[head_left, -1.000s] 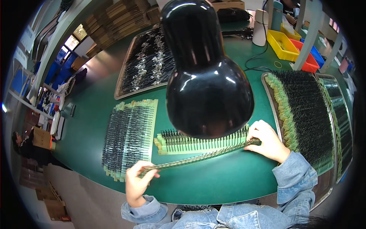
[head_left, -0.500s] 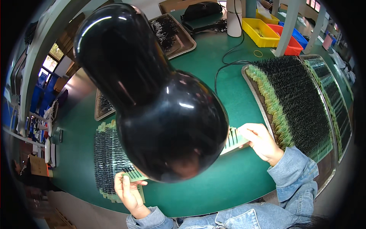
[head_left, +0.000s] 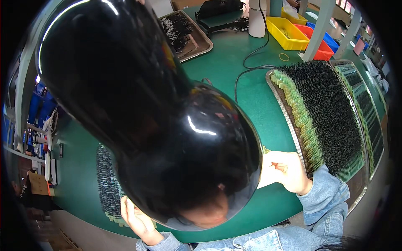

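Note:
A large glossy black rounded housing fills the middle of the view and hides most of what lies between my hands. To its right, my right hand is closed, thumb and fingers pinching the end of a pale green strip. My left hand is by the housing's lower left edge, fingers bent together at the strip's other end, which the housing covers. Beside the left hand, a stack of green strips with rows of black pieces lies on the green table.
On the right, a metal tray holds many black-bristled green strips, with another tray beyond. Yellow and red bins, a white cylinder, a black cable and a tray of black pieces stand at the back.
The black housing looms larger and reaches lower, now covering the strip's left end. My right hand has shifted down, the left slightly down and left. The strip shows less.

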### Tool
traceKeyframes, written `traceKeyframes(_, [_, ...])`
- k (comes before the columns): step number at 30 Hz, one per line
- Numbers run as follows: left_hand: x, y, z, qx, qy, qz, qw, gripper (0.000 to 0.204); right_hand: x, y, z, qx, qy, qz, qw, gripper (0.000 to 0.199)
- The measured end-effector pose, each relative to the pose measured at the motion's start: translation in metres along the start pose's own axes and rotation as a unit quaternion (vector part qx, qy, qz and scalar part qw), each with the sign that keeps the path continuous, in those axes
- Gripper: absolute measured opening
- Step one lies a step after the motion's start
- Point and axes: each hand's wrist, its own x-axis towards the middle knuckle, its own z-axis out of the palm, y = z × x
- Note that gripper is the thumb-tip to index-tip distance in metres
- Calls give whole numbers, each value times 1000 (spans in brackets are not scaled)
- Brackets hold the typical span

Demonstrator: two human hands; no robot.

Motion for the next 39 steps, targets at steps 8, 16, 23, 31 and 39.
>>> traceKeyframes(8, [5,-6,-17,-16,-8,-1,1000,19,-1,2,0,-15,-6,-10,1000,31])
traceKeyframes(16, [3,-2,-14,-55,-4,-15,998,19,-3,-1,-1,-64,-5,14,998,34])
traceKeyframes(23, [0,-3,-11,-48,-4,5,999,19,-1,1,3,-19,10,3,1000,31])
traceKeyframes(31, [-3,1,-1,-44,9,1,999,19,3,-1,1,-6,5,14,1000,29])
traceKeyframes(39, [-21,8,40,-5,-7,52,999,12,13,17,-6,-24,76,-23,997,26])
